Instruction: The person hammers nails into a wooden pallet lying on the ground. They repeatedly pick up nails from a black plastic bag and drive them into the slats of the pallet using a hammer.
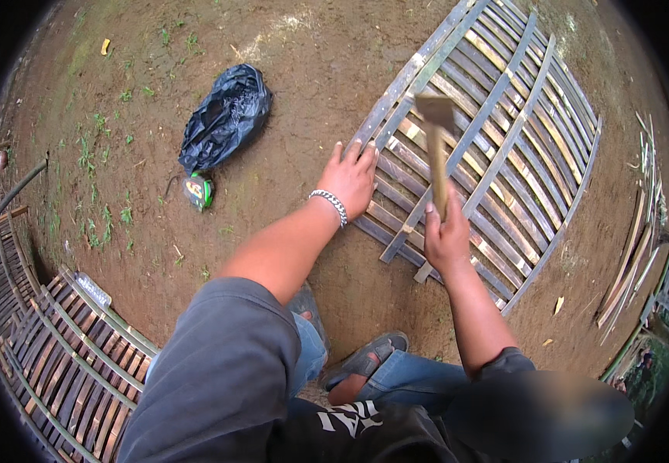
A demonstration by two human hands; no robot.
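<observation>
A slatted bamboo panel (504, 143) lies on the ground to the front right, with long cross strips over its many narrow slats. My left hand (350, 179), a chain bracelet at its wrist, rests on the panel's near left edge. Its fingers are stretched out and slightly apart, with nothing seen in their grasp. My right hand (447, 238) is closed round the wooden handle of a hammer (437, 158). The hammer stands raised above the slats, its dark head pointing away from me and a little blurred. The palm side of my left hand is hidden.
A black plastic bag (228, 116) lies on the bare soil ahead left, with a green-and-black tape measure (199, 190) beside it. Another slatted bamboo panel (80, 363) is at the lower left, a clear plastic bottle (93, 289) by its edge. Loose bamboo strips (634, 239) lie far right.
</observation>
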